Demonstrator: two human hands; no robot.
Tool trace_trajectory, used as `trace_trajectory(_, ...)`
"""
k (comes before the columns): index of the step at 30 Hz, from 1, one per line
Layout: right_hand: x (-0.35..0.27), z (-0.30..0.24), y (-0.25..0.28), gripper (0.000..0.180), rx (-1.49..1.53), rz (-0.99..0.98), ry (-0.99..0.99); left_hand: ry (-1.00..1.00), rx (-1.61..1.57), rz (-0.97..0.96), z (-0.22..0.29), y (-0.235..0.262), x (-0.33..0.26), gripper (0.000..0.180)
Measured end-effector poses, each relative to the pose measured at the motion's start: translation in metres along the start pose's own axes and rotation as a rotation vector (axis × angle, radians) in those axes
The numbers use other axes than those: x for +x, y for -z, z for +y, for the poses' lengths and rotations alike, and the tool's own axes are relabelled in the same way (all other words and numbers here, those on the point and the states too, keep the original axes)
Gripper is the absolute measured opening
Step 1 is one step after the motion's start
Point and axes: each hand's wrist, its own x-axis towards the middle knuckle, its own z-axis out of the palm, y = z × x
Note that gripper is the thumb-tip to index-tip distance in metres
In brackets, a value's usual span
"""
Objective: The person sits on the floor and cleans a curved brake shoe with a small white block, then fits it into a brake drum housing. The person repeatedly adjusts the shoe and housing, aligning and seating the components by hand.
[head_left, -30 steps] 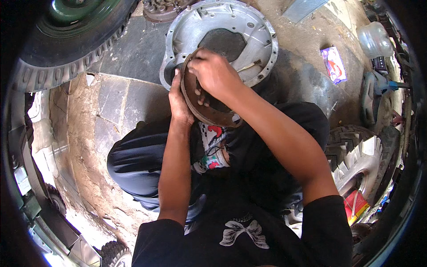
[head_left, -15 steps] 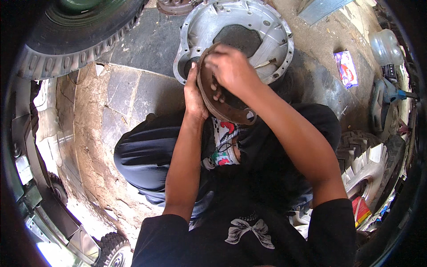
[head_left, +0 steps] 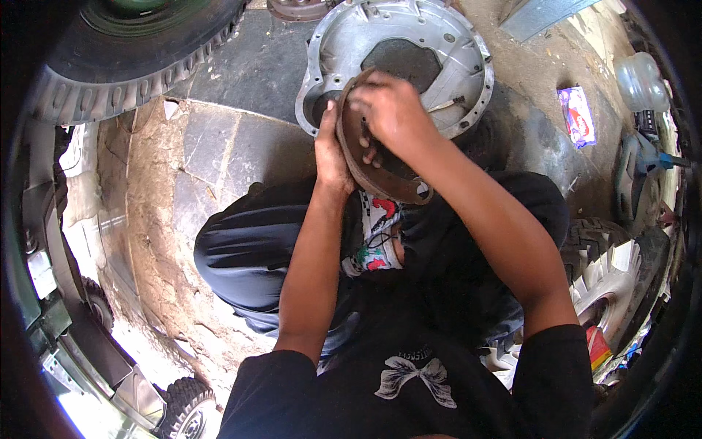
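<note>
A rusty brown, curved brake shoe (head_left: 398, 189) is tilted up over my lap, with a round hole at its lower end. My left hand (head_left: 333, 155) grips it from the outer side, thumb along the outside, fingertips showing inside the curve. My right hand (head_left: 395, 113) is closed, its bent fingers against the inner face near the upper end. Whatever those fingers may pinch is hidden. Just beyond both hands a large silver bell housing (head_left: 468, 80) lies on the floor, partly covered by my right hand and the shoe.
A big tyre (head_left: 110, 99) stands at the far left. To the right are a purple packet (head_left: 577, 117), a clear plastic jug (head_left: 640, 82) and a chunky-treaded tyre (head_left: 603, 282). A grey metal box section (head_left: 537, 16) lies at the back. My crossed legs (head_left: 248, 227) sit beneath the shoe.
The whole view has shifted slightly, so everything sits a little further right. My left hand keeps its grip, and my right hand stays at the shoe's inner face with only slight movement.
</note>
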Motion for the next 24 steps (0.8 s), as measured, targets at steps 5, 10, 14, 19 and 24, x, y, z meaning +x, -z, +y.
trace_trajectory(5,0.009,-0.004,0.007,0.016,0.036,0.002,-0.04,0.001,-0.021,-0.018,0.003,0.002,0.004,0.059)
trace_trajectory(10,-0.015,-0.019,0.002,0.017,0.0,-0.042,0.088,-0.022,-0.185,0.201,0.013,-0.033,-0.003,0.055)
trace_trajectory(14,0.014,0.0,0.009,0.017,0.019,0.006,-0.059,-0.002,-0.014,-0.027,0.007,-0.006,0.005,0.052)
trace_trajectory(19,-0.004,-0.013,0.004,0.014,0.027,-0.086,-0.019,-0.011,-0.047,-0.031,0.005,-0.001,0.003,0.05)
trace_trajectory(24,-0.01,-0.018,0.002,0.012,0.02,-0.043,0.078,0.0,-0.266,0.193,0.012,-0.024,0.006,0.048)
